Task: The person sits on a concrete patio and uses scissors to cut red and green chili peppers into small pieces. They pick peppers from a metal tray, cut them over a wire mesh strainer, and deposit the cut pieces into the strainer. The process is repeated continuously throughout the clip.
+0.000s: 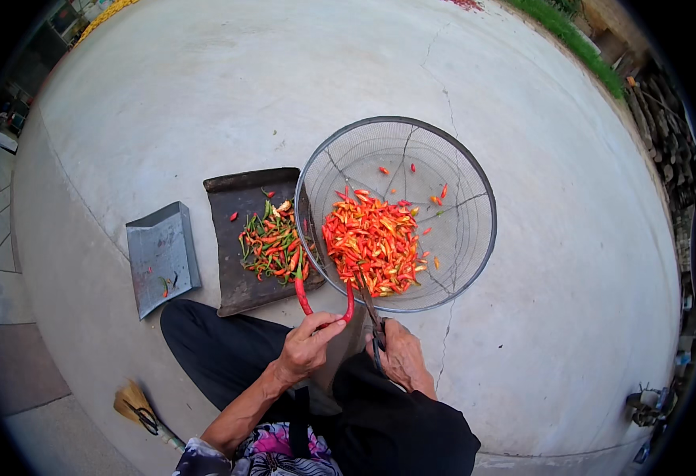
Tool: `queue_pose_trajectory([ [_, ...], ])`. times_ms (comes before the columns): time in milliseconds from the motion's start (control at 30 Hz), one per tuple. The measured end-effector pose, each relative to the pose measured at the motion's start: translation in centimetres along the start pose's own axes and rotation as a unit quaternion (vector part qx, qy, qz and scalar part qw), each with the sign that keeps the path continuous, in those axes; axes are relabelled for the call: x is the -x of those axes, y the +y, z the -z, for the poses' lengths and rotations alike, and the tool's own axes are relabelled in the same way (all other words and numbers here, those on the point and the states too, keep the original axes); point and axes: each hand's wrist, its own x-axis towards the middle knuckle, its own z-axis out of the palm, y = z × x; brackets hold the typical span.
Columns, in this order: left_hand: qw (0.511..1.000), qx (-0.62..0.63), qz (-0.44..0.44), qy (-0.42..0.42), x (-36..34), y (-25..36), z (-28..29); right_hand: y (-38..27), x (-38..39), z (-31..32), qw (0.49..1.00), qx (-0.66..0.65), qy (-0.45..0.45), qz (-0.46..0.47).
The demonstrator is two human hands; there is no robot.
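Observation:
My left hand point(310, 345) pinches a long, curved red chili pepper point(303, 300) near the front rim of a round wire-mesh basket point(475, 262). One end of the pepper points up toward the basket, beside the scissors point(374, 317). Those dark scissors are gripped in my right hand point(405, 357), blades pointing up over the rim. Whether the blades touch the pepper is hard to make out. Inside the basket lies a heap of cut red and orange chili pieces point(373, 242). Left of it, a dark metal tray point(233, 274) bears chili stems and ends point(270, 242), green and red.
A grey metal dustpan point(157, 250) with a few scraps lies farther left. A straw hand broom point(135, 403) rests on the concrete floor point(570, 238) at lower left. Stacked wood point(665, 131) and a grass strip point(558, 28) line the right edge.

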Motion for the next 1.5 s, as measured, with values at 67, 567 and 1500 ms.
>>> queue_pose_trajectory([
  [67, 1.000, -0.002, -0.006, -0.001, -0.1, -0.1, -0.2, 0.1, 0.1, 0.1, 0.999, 0.033, -0.001, 0.001],
  [567, 0.999, -0.019, -0.033, -0.011, 0.4, -0.8, -0.4, 0.6, 0.3, -1.2, 0.998, 0.051, -0.033, 0.008],
  [1500, 0.999, -0.026, -0.032, 0.010, 0.6, -1.2, -0.8, -0.3, 0.6, 0.1, 0.996, 0.036, -0.073, 0.024],
])
